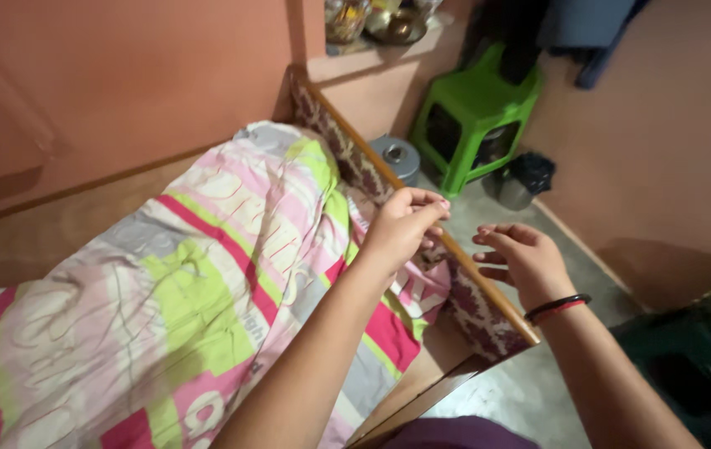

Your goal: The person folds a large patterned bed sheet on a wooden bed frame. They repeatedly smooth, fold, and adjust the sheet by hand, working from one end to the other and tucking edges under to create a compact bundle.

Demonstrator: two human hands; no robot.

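L hand [405,223] is raised over the foot end of the bed, fingers [432,202] curled in and pinched narrow. It looks to have a bit of the blanket [205,283] edge, but can't tell for sure whether cloth is actually nipped between the fingertips. R hand [522,259] hangs just past the footboard [422,220], over the floor [538,382], fingers loosely spread and bent, holding nothing. A black-and-red bangle [557,307] sits on the R wrist. The hands are near each other, not touching.

The blanket is patterned w/ pink, lime green, grey and white; it lies crumpled along the bed from lower L up to the far corner, w/ a bunched fold near the L hand by the footboard. The footboard is wood w/ a dark floral panel and runs diagonally between the blanket and the floor. Bare wood of the bed frame [56,224] shows along the wall side.

Beyond the footboard: a grey round metal container [397,158] on the floor, then a green plastic stool [476,116], then a small dark bin [526,176] beside it. A wall ledge [372,54] above carries metal vessels, too blurred to tell apart. Dark cloth hangs at top R. A dark green plastic item [688,366] sits at lower R, kind unclear.
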